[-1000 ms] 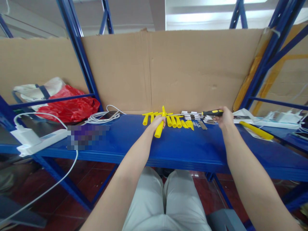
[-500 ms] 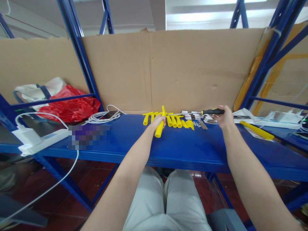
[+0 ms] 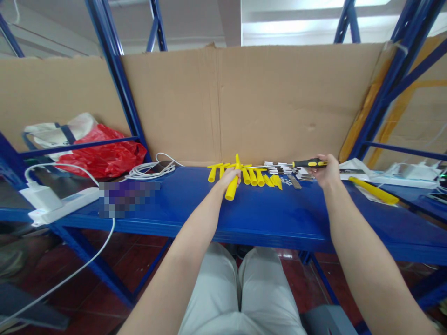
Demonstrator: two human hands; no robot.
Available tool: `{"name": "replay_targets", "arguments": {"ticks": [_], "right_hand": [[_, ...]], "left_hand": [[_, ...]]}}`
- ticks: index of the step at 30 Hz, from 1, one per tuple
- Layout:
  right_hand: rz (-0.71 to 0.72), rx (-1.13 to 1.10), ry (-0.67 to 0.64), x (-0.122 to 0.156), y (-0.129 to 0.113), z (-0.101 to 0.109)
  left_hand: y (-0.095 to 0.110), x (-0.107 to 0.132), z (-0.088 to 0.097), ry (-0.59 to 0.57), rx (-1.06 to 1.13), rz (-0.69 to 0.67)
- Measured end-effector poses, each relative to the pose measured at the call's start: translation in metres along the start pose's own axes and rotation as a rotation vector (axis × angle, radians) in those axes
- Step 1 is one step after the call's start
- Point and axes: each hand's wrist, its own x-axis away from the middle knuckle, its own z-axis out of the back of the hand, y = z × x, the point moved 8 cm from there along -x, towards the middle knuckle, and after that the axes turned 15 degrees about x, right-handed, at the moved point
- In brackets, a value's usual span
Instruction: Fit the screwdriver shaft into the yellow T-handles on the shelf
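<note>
My left hand (image 3: 229, 178) is closed around a yellow plastic scraper-like tool (image 3: 231, 191) with a round handle, its wide end pointing toward me. In my right hand (image 3: 327, 172) is the black and yellow handle of a screwdriver (image 3: 307, 163). Its thin shaft lies nearly level and runs left to the head of the yellow tool; whether the tip sits in a screw is too small to tell. Behind and beside my left hand lie several similar yellow tools (image 3: 260, 178) in a row. Loose yellow pieces (image 3: 276, 181) rest right of them.
Stacked small white and black packs (image 3: 275, 168) and a metal blade (image 3: 295, 182) lie on the blue shelf (image 3: 272, 214). A long yellow handle (image 3: 375, 190) is at right. Cardboard (image 3: 272, 102) stands behind. Leftward are a white power strip (image 3: 78, 199), coiled cable (image 3: 146, 171) and red bag (image 3: 104, 151).
The screwdriver handle has turned slightly in my right hand, with more yellow facing me. My left hand keeps the yellow tool in the same place.
</note>
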Motion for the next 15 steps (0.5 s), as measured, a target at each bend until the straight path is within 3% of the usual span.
{"name": "replay_targets", "arguments": {"ticks": [7, 15], "right_hand": [[-0.018, 0.028, 0.070, -0.0006, 0.0017, 0.0052], [-0.004, -0.011, 0.014, -0.0005, -0.0008, 0.0003]], "left_hand": [[-0.0004, -0.0005, 0.0006, 0.005, -0.002, 0.003], [0.0005, 0.0013, 0.0007, 0.012, -0.006, 0.008]]}}
